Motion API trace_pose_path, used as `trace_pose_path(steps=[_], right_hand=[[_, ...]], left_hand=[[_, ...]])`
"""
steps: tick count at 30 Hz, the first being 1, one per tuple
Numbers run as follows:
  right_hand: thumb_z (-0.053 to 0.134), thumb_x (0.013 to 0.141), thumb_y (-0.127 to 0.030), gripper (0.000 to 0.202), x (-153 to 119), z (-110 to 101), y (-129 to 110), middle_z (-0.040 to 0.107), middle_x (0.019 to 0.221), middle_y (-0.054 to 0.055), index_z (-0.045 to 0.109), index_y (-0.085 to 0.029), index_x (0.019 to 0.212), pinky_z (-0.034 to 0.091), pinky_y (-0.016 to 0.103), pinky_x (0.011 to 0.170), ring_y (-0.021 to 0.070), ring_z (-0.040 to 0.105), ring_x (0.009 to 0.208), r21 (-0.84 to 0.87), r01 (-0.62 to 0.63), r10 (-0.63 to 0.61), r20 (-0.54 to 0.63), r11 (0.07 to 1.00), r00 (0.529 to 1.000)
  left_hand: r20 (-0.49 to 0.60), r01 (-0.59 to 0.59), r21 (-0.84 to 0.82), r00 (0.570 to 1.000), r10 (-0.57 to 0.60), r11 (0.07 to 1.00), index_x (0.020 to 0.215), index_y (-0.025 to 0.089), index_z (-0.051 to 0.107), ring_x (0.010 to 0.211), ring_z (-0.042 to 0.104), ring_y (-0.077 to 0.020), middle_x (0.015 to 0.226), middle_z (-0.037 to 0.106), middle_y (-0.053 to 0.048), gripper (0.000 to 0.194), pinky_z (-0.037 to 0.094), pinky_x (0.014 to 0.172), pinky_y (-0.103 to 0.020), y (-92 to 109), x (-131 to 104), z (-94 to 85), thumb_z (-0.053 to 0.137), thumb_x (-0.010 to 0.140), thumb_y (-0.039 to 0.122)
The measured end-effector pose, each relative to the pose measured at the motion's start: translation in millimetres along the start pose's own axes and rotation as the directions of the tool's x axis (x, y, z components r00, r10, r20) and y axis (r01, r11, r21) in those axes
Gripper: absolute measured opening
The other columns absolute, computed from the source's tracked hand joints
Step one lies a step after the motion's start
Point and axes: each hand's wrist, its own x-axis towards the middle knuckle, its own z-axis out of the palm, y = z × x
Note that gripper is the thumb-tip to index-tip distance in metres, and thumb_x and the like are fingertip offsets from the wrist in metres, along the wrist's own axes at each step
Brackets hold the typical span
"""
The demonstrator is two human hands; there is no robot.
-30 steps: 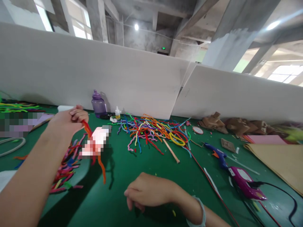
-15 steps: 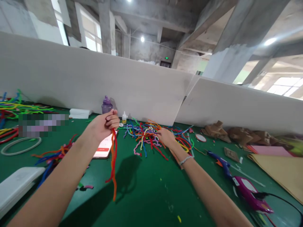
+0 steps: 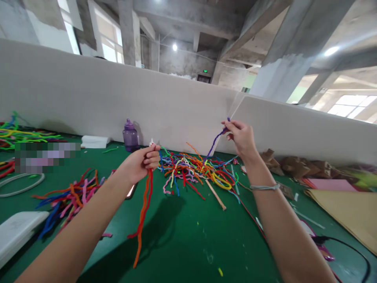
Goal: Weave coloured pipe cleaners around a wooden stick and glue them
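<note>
My left hand [image 3: 144, 162] is closed in a fist around an orange pipe cleaner [image 3: 143, 214] and a red pipe cleaner [image 3: 150, 188], whose ends dangle over the green table. Raised above the pile at the right, my right hand [image 3: 242, 137] pinches a dark purple pipe cleaner [image 3: 216, 140] near its top end. The lower end of that purple one reaches down to the tangled pile of coloured pipe cleaners [image 3: 182, 169]. A wooden stick [image 3: 216, 195] pokes out from the pile's front.
A purple bottle [image 3: 130, 135] stands by the white partition [image 3: 88, 102]. More pipe cleaners [image 3: 78, 192] lie at the left, near a white device [image 3: 22, 230]. A phone [image 3: 131, 191] is mostly behind my left hand. Brown paper [image 3: 344, 208] and a black cable [image 3: 350, 240] lie at the right.
My right hand has risen from the pile, moving up and right, and now holds the purple pipe cleaner. My left hand has shifted slightly right and down, keeping the orange and red ones.
</note>
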Motion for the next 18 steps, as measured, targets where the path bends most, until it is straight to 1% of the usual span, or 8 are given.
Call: trace_pose_path(steps=[2,3,6,8,10,12,15,18], right_hand=[[0.060,0.077,-0.029,0.018,-5.2,-6.8,-17.8,0.060,0.071,0.003,0.068,-0.013,0.083,0.034,0.018,0.037,0.0075,0.054,0.051,0.192,-0.024,0.019,0.030,0.981,0.999],[0.062,0.076,-0.026,0.016,-9.7,-9.0,-25.0,0.058,0.067,0.001,0.068,-0.013,0.084,0.033,0.018,0.036,0.0059,0.051,0.047,0.243,-0.049,0.035,0.060,0.969,0.998],[0.061,0.077,-0.024,0.017,-30.9,-8.8,-38.2,0.054,0.060,-0.002,0.068,-0.014,0.089,0.030,0.017,0.034,0.0040,0.046,0.041,0.263,-0.161,0.102,0.222,0.951,0.970],[0.061,0.078,-0.027,0.017,-50.7,-1.5,-39.4,0.054,0.059,-0.003,0.068,-0.014,0.088,0.029,0.017,0.034,0.0036,0.045,0.041,0.238,-0.237,0.145,0.348,0.942,0.926],[0.061,0.078,-0.029,0.018,-72.9,11.1,-35.4,0.056,0.058,-0.004,0.066,-0.016,0.089,0.032,0.016,0.036,0.0035,0.044,0.041,0.248,-0.317,0.180,0.451,0.915,0.874],[0.060,0.079,-0.030,0.021,-94.3,26.1,-27.9,0.058,0.058,-0.004,0.063,-0.016,0.093,0.034,0.017,0.037,0.0054,0.047,0.042,0.248,-0.372,0.193,0.537,0.894,0.821],[0.059,0.079,-0.033,0.021,-118.8,45.4,-16.3,0.062,0.057,-0.004,0.053,-0.017,0.090,0.033,0.017,0.034,0.0065,0.046,0.037,0.257,-0.418,0.225,0.548,0.872,0.806],[0.058,0.079,-0.035,0.021,-131.1,54.6,-9.6,0.062,0.057,-0.006,0.045,-0.020,0.087,0.033,0.017,0.034,0.0082,0.050,0.037,0.320,-0.466,0.255,0.524,0.825,0.813]], left_hand=[[0.004,0.013,0.034,1.000,-0.013,0.999,0.075,0.010,0.053,0.030,0.033,-0.0031,0.047,0.032,0.007,0.031,0.022,0.029,-0.014,-6.0,0.0,2.0,0.031,0.097,0.011],[0.006,0.017,0.052,1.000,-0.017,0.998,0.076,0.010,0.054,0.030,0.033,-0.0029,0.048,0.033,0.007,0.030,0.022,0.029,-0.014,-9.5,-0.3,3.4,0.032,0.096,0.011],[0.010,0.020,0.109,1.000,-0.021,0.994,0.078,0.008,0.059,0.033,0.035,-0.0031,0.049,0.037,0.005,0.029,0.023,0.030,-0.013,-22.1,-1.8,9.3,0.036,0.095,0.011],[0.010,0.003,0.143,1.000,-0.004,0.990,0.081,0.006,0.062,0.036,0.038,-0.0036,0.051,0.042,0.003,0.027,0.023,0.031,-0.013,-32.0,-3.4,13.9,0.039,0.094,0.012],[0.010,-0.029,0.186,1.000,0.028,0.982,0.086,0.005,0.065,0.042,0.045,-0.0049,0.056,0.051,-0.001,0.023,0.025,0.033,-0.013,-42.8,-5.1,18.3,0.045,0.092,0.015],[0.015,-0.058,0.276,0.998,0.056,0.959,0.090,0.007,0.067,0.054,0.054,-0.0081,0.067,0.061,-0.006,0.020,0.027,0.036,-0.013,-53.7,-6.8,22.3,0.053,0.090,0.020],[0.020,-0.092,0.430,0.995,0.093,0.898,0.091,0.012,0.069,0.072,0.059,-0.0133,0.080,0.066,-0.008,0.019,0.031,0.042,-0.015,-68.1,-9.1,27.9,0.060,0.085,0.027],[0.037,-0.130,0.547,0.991,0.131,0.827,0.084,0.015,0.070,0.070,0.056,-0.0141,0.080,0.065,-0.007,0.021,0.028,0.042,-0.019,-77.5,-9.9,31.3,0.061,0.083,0.034]])
